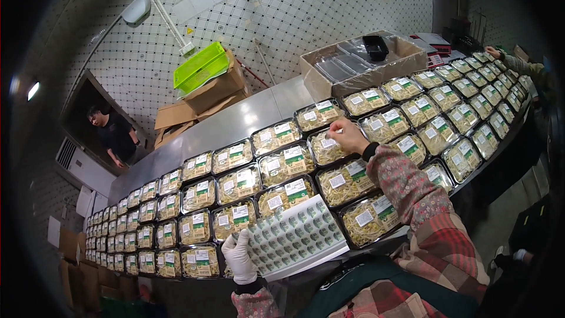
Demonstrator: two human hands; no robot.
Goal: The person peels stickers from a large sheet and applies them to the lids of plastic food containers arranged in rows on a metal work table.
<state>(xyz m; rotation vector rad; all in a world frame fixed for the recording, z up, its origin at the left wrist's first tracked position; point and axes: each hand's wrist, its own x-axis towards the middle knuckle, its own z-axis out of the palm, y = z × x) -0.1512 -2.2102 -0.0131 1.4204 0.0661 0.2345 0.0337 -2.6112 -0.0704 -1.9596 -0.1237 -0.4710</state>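
My left hand (239, 256), in a white glove, grips the left edge of a sheet of stickers (298, 236) with rows of small round green-and-grey stickers. The sheet lies tilted over the front trays and hides parts of them. My bare right hand (348, 136) is over a black plastic tray of bean sprouts (320, 152) in the second row from the back. Its thumb and forefinger are pinched on what looks like a small sticker (329, 135), close above the tray's white label. Clear film covers the trays, which bear white and green printed labels.
Several rows of packed trays run along a steel table (247, 117). Behind them stand a cardboard box of black trays (362, 64) and a green plastic crate (201, 66) on cartons (216, 88). A person (117, 134) stands at far left; another person's hand (493, 53) reaches in at far right.
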